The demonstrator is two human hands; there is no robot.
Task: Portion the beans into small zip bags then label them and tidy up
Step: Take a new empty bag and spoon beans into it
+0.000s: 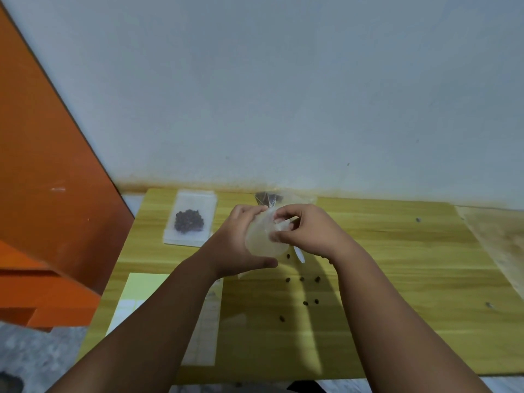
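Done: we see one filled bag (pixel 189 219), desk's (pixel 397 251) far-left corner | Now: our left hand (pixel 235 242) clasps empty bag (pixel 259 240) above desk's middle, right hand (pixel 309 234) pinches its mouth | Left: scattered beans (pixel 302 279), label sheet (pixel 141 290), tidying

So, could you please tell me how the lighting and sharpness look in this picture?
Head view: soft all over, with no harsh glare; the arms throw broad shadows across the table; the bag held by the left hand and right hand is a hazy blur, its contents unreadable; the loose beans show only as dark specks.
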